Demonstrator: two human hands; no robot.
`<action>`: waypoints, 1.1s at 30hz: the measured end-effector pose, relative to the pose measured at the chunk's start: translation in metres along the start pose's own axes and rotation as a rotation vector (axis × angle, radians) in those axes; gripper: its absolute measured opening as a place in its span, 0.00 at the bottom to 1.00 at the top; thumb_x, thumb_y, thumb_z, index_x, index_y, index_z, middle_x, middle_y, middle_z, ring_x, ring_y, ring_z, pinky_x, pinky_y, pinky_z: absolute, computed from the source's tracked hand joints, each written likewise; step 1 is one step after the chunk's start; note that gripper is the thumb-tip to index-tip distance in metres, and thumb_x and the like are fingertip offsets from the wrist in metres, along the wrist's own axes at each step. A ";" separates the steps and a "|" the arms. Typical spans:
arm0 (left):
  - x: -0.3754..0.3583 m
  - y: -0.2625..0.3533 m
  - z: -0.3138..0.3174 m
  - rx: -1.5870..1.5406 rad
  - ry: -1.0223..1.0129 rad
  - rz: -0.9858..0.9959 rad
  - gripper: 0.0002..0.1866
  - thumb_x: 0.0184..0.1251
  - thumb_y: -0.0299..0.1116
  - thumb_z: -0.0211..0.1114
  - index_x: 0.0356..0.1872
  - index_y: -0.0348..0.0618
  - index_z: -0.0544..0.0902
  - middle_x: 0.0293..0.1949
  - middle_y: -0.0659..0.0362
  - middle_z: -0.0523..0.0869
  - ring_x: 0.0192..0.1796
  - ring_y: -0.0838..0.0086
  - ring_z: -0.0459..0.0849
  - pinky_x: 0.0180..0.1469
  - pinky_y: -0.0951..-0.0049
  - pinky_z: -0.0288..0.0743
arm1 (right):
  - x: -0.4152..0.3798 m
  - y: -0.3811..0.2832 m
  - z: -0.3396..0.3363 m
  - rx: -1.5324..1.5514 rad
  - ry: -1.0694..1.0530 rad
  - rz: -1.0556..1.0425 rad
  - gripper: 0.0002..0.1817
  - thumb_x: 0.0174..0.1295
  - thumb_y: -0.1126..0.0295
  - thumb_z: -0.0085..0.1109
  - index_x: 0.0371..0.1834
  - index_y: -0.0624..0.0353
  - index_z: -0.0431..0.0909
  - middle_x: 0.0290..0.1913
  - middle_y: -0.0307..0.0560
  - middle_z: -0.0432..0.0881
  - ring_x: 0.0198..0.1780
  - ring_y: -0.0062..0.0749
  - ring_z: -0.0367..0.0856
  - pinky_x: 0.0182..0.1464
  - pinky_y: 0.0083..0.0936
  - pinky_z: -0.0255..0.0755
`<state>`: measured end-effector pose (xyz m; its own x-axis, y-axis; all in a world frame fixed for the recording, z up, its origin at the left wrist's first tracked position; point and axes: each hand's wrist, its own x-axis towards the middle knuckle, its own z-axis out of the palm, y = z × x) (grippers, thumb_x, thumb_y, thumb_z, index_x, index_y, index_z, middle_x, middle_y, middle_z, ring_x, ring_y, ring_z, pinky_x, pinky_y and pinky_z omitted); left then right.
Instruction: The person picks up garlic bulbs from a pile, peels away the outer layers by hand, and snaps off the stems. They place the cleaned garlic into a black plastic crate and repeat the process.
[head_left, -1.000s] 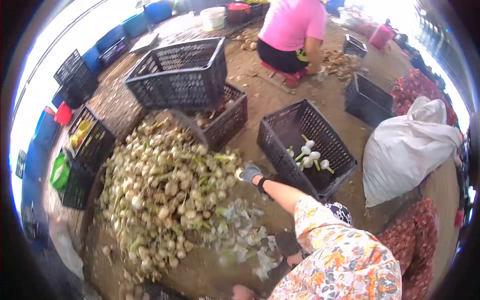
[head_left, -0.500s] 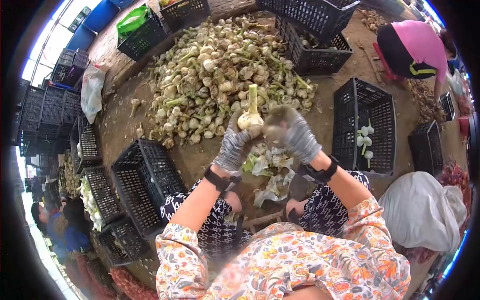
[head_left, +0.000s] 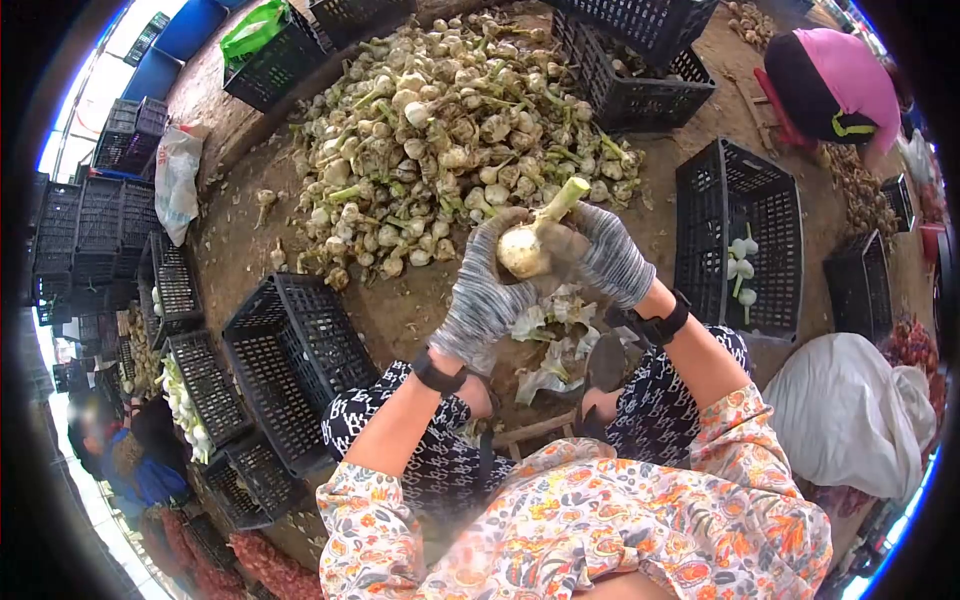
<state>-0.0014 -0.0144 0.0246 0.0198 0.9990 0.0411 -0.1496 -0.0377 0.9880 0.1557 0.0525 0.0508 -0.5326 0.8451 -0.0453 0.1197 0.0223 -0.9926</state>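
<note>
Left hand [head_left: 480, 305] grips one garlic bulb [head_left: 523, 252], stalk up, over the floor [head_left: 395, 318]. Right hand [head_left: 608, 258] is at the stalk; fingers blurred, can't tell if they grip. Few clean bulbs [head_left: 740, 270] in my right crate [head_left: 697, 250], nearer its near edge. Big pile [head_left: 440, 150] ahead, so I'd call it early. Trousers [head_left: 660, 415] have white lettering, no brand I can read. No legible crate labels.

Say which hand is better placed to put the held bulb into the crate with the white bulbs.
Probably the right hand: it is at the bulb, on the side towards the crate with the white bulbs. The left hand cradles the bulb but is farther from that crate.
</note>
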 end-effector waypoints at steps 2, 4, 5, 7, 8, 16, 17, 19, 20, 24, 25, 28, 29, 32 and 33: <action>0.001 -0.001 -0.003 0.142 0.008 0.058 0.41 0.42 0.27 0.74 0.60 0.43 0.61 0.54 0.57 0.70 0.54 0.71 0.73 0.55 0.70 0.73 | 0.000 0.001 -0.004 -0.059 -0.023 0.000 0.16 0.60 0.65 0.57 0.44 0.66 0.75 0.34 0.42 0.80 0.35 0.20 0.74 0.40 0.20 0.71; 0.000 0.003 -0.003 -0.018 0.006 -0.010 0.41 0.42 0.28 0.75 0.60 0.43 0.62 0.53 0.56 0.71 0.53 0.71 0.74 0.54 0.70 0.73 | 0.001 0.002 -0.007 -0.048 -0.049 -0.012 0.15 0.60 0.66 0.57 0.43 0.67 0.75 0.33 0.41 0.80 0.34 0.20 0.74 0.39 0.21 0.71; 0.000 0.005 -0.003 -0.097 0.006 -0.043 0.41 0.42 0.29 0.75 0.60 0.43 0.62 0.53 0.56 0.72 0.52 0.71 0.74 0.54 0.70 0.73 | 0.000 0.001 -0.009 -0.012 -0.050 -0.009 0.15 0.60 0.66 0.56 0.43 0.66 0.75 0.33 0.42 0.80 0.34 0.20 0.74 0.39 0.21 0.71; 0.003 0.004 -0.006 -0.062 0.027 0.030 0.39 0.43 0.30 0.75 0.58 0.42 0.64 0.50 0.57 0.73 0.49 0.72 0.76 0.49 0.73 0.75 | 0.000 -0.002 -0.012 0.061 -0.052 -0.002 0.14 0.60 0.66 0.56 0.43 0.66 0.75 0.34 0.42 0.80 0.35 0.20 0.74 0.39 0.21 0.71; 0.004 0.004 -0.008 -0.045 0.037 0.067 0.37 0.43 0.31 0.74 0.57 0.42 0.65 0.49 0.57 0.74 0.47 0.72 0.77 0.47 0.74 0.76 | 0.000 -0.002 -0.012 0.058 -0.045 -0.028 0.14 0.59 0.67 0.56 0.43 0.66 0.75 0.34 0.42 0.80 0.35 0.20 0.74 0.39 0.21 0.71; 0.033 0.023 -0.020 -0.622 0.382 -0.866 0.33 0.59 0.67 0.41 0.40 0.48 0.78 0.23 0.60 0.80 0.16 0.76 0.74 0.12 0.77 0.66 | -0.009 0.017 0.002 0.035 -0.062 -0.079 0.12 0.56 0.74 0.57 0.43 0.64 0.75 0.34 0.41 0.80 0.35 0.18 0.73 0.39 0.19 0.70; 0.032 0.024 -0.025 -0.665 0.353 -0.974 0.33 0.60 0.67 0.41 0.43 0.47 0.77 0.23 0.61 0.80 0.17 0.79 0.74 0.12 0.80 0.65 | -0.008 0.011 0.005 0.056 -0.075 0.019 0.12 0.57 0.74 0.55 0.43 0.64 0.75 0.34 0.41 0.80 0.34 0.19 0.73 0.38 0.18 0.70; 0.029 0.030 -0.022 -0.497 0.346 -0.869 0.32 0.62 0.64 0.42 0.49 0.46 0.75 0.27 0.62 0.79 0.21 0.82 0.74 0.16 0.83 0.65 | -0.009 0.010 0.007 0.119 0.004 0.041 0.11 0.57 0.74 0.54 0.43 0.65 0.75 0.32 0.39 0.79 0.33 0.19 0.73 0.38 0.18 0.70; 0.020 0.034 -0.011 -0.295 0.366 -0.652 0.30 0.64 0.61 0.42 0.52 0.46 0.73 0.30 0.62 0.79 0.23 0.82 0.74 0.19 0.84 0.66 | -0.009 0.010 0.006 0.147 0.049 0.053 0.11 0.57 0.74 0.54 0.43 0.65 0.75 0.31 0.38 0.79 0.32 0.19 0.73 0.38 0.18 0.70; -0.004 0.028 0.002 0.755 0.394 0.213 0.18 0.60 0.38 0.61 0.49 0.41 0.76 0.29 0.59 0.75 0.32 0.74 0.73 0.38 0.79 0.71 | -0.007 0.018 0.007 0.200 0.088 0.096 0.13 0.56 0.75 0.52 0.43 0.70 0.74 0.41 0.42 0.74 0.39 0.20 0.71 0.42 0.20 0.68; -0.002 0.020 0.005 0.818 0.415 0.210 0.18 0.60 0.37 0.61 0.49 0.42 0.76 0.30 0.59 0.74 0.33 0.73 0.73 0.39 0.78 0.71 | -0.009 0.015 0.007 0.186 0.086 0.065 0.14 0.55 0.75 0.52 0.44 0.70 0.74 0.43 0.43 0.73 0.40 0.20 0.70 0.43 0.20 0.68; 0.007 0.018 -0.005 0.716 0.297 0.174 0.20 0.58 0.41 0.63 0.48 0.39 0.76 0.32 0.57 0.76 0.38 0.72 0.75 0.45 0.76 0.70 | -0.014 -0.004 0.009 0.087 0.083 -0.068 0.15 0.55 0.75 0.51 0.45 0.69 0.74 0.41 0.42 0.73 0.40 0.19 0.69 0.43 0.19 0.67; 0.011 0.017 -0.011 0.504 0.219 0.043 0.20 0.58 0.42 0.64 0.47 0.39 0.77 0.30 0.57 0.76 0.39 0.73 0.75 0.45 0.76 0.70 | -0.015 -0.005 0.010 0.184 0.078 0.003 0.14 0.55 0.75 0.51 0.45 0.68 0.74 0.38 0.41 0.73 0.39 0.19 0.70 0.42 0.19 0.68; 0.016 0.004 -0.016 0.148 0.131 -0.052 0.22 0.57 0.46 0.65 0.45 0.39 0.78 0.30 0.62 0.79 0.36 0.78 0.75 0.42 0.78 0.71 | -0.011 0.001 0.004 0.429 0.071 0.162 0.14 0.55 0.74 0.50 0.45 0.65 0.74 0.33 0.39 0.76 0.36 0.18 0.73 0.40 0.20 0.71; 0.014 0.000 -0.014 -0.029 0.123 -0.138 0.21 0.57 0.46 0.64 0.44 0.39 0.78 0.31 0.62 0.79 0.35 0.79 0.75 0.41 0.79 0.71 | -0.007 0.010 0.000 0.482 0.070 0.191 0.13 0.55 0.74 0.50 0.44 0.65 0.74 0.32 0.39 0.76 0.35 0.18 0.74 0.39 0.20 0.72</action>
<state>-0.0153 0.0001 0.0229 -0.0788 0.9902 -0.1149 -0.1825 0.0990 0.9782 0.1609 0.0470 0.0413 -0.4801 0.8439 -0.2393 -0.1984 -0.3702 -0.9075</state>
